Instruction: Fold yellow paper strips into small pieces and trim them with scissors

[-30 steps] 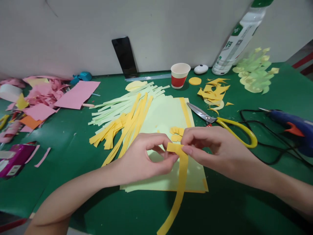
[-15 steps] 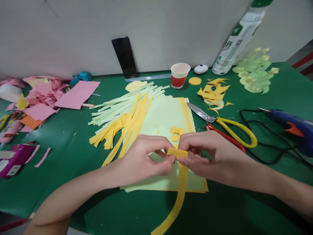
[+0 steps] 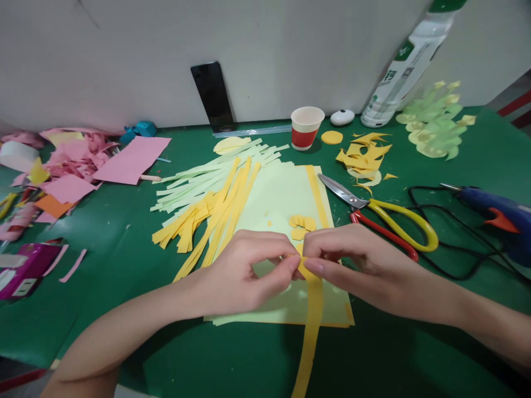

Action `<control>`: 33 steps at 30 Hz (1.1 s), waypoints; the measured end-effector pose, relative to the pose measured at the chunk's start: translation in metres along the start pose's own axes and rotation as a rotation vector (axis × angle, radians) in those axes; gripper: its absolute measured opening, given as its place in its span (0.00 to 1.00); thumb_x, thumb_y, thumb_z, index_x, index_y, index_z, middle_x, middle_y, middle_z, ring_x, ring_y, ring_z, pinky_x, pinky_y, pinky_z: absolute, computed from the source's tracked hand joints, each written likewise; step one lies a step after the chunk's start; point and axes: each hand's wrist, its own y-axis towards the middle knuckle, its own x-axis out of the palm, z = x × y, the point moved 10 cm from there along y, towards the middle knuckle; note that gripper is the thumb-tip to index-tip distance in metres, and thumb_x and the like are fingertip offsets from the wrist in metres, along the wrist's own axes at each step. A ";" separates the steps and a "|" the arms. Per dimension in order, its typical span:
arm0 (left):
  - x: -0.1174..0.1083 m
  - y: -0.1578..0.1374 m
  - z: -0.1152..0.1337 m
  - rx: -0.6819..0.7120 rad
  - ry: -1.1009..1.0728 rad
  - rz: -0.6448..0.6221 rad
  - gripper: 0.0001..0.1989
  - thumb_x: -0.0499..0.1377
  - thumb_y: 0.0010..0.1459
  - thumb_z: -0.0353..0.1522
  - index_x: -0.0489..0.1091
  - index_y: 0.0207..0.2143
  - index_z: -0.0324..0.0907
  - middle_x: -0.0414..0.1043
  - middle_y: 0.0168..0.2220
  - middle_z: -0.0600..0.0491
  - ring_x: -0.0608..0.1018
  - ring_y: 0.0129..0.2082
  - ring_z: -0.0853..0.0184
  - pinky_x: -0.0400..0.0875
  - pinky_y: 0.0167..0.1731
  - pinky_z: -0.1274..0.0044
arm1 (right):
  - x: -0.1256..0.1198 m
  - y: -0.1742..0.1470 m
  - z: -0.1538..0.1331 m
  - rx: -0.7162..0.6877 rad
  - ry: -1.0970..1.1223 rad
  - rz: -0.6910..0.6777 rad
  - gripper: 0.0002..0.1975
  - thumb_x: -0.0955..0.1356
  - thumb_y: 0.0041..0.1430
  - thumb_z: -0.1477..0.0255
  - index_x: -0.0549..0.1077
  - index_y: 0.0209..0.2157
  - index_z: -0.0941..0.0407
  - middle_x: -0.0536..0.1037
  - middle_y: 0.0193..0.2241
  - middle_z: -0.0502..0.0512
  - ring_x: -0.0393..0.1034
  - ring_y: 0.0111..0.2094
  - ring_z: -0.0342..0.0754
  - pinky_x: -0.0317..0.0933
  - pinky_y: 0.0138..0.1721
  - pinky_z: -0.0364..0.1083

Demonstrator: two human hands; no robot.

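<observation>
Between my two hands is a long yellow paper strip (image 3: 314, 315), pinched near its upper end. My left hand (image 3: 253, 271) grips it between thumb and index finger. My right hand (image 3: 352, 262) pinches the same end from the other side, its thumb on the paper. The strip's tail hangs down over the front of the table. Beneath my hands lies a stack of pale green paper sheets (image 3: 274, 193). A few small folded yellow paper pieces (image 3: 302, 223) rest on the stack just beyond my fingers. The folded end itself is mostly hidden by my fingertips.
Scissors (image 3: 373, 207) lie open at the right, near a blue glue gun (image 3: 498, 210) with a black cord. Yellow strips (image 3: 224, 210) and green strips (image 3: 194, 179) lie left. A paper cup (image 3: 306, 130), a phone (image 3: 213, 97) and a bottle (image 3: 409, 66) stand behind; pink paper (image 3: 133, 160) is further left.
The short yellow end that stuck out across my fingertips is now folded down between them. My fingers have closed in on it, and the hanging tail has swung right and straightened.
</observation>
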 end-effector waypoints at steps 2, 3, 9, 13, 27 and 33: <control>-0.001 0.000 -0.001 -0.008 -0.012 0.001 0.14 0.49 0.58 0.27 0.68 0.22 0.36 0.69 0.21 0.52 0.70 0.22 0.74 0.64 0.24 0.83 | -0.001 0.000 0.000 -0.014 0.016 0.010 0.15 0.62 0.62 0.66 0.65 0.23 0.58 0.60 0.19 0.46 0.54 0.23 0.39 0.49 0.23 0.39; -0.001 0.000 -0.001 -0.011 -0.014 0.001 0.14 0.49 0.58 0.27 0.68 0.22 0.36 0.70 0.21 0.52 0.71 0.22 0.74 0.64 0.24 0.83 | -0.001 -0.001 -0.001 -0.022 0.022 0.013 0.15 0.62 0.61 0.66 0.66 0.23 0.58 0.61 0.19 0.46 0.54 0.23 0.39 0.50 0.23 0.39; -0.001 0.001 -0.001 -0.027 -0.013 -0.010 0.14 0.49 0.58 0.26 0.69 0.22 0.36 0.71 0.21 0.51 0.71 0.22 0.73 0.65 0.24 0.82 | -0.004 -0.002 -0.007 -0.076 0.004 0.034 0.17 0.63 0.61 0.65 0.65 0.21 0.58 0.62 0.18 0.47 0.55 0.22 0.39 0.50 0.23 0.39; -0.001 0.001 -0.002 -0.045 -0.034 -0.016 0.13 0.50 0.57 0.26 0.70 0.22 0.36 0.71 0.21 0.51 0.72 0.22 0.73 0.65 0.24 0.82 | -0.005 -0.001 -0.007 -0.078 0.013 0.036 0.17 0.63 0.61 0.66 0.66 0.21 0.58 0.62 0.18 0.47 0.55 0.22 0.39 0.50 0.23 0.39; 0.000 0.001 -0.012 -0.117 -0.225 0.009 0.10 0.52 0.59 0.30 0.69 0.26 0.37 0.70 0.26 0.52 0.72 0.26 0.73 0.68 0.27 0.83 | -0.017 0.000 -0.009 -0.085 -0.096 0.173 0.18 0.63 0.59 0.69 0.66 0.17 0.59 0.62 0.15 0.46 0.54 0.19 0.37 0.49 0.19 0.37; 0.002 0.001 -0.016 -0.155 -0.300 0.028 0.05 0.55 0.56 0.28 0.67 0.27 0.37 0.67 0.26 0.55 0.70 0.26 0.75 0.69 0.28 0.84 | -0.025 -0.004 -0.019 -0.149 -0.188 0.291 0.17 0.62 0.60 0.75 0.64 0.17 0.58 0.63 0.14 0.44 0.54 0.17 0.35 0.48 0.18 0.36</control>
